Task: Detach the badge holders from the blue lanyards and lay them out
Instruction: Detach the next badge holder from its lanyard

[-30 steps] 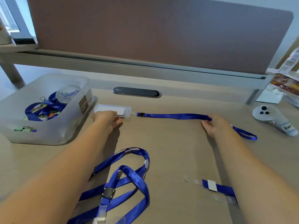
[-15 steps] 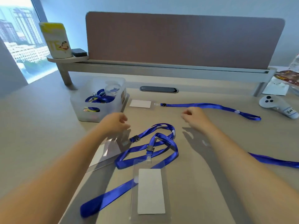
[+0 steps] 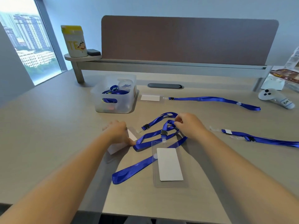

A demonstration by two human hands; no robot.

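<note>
Progress, judged: one pair appears finished. At the far side of the counter [image 3: 64, 126] a holder [image 3: 150, 97] lies flat, seemingly apart from its lanyard [image 3: 213, 99], which is stretched out beside it. Another lanyard [image 3: 265, 139] lies at right; whether its clear tab is a separate holder cannot be told. Left to do: the tangled lanyards [image 3: 155, 136] in the middle, one clipped to the near holder [image 3: 169, 164], plus more blue straps in the bin [image 3: 113, 109]. Left hand [image 3: 118, 133] rests on a second holder [image 3: 118, 147] beside the tangle; grip not resolvable. Right hand [image 3: 189, 125] has fingers curled, pinching a loop of the tangle at its far side.
</note>
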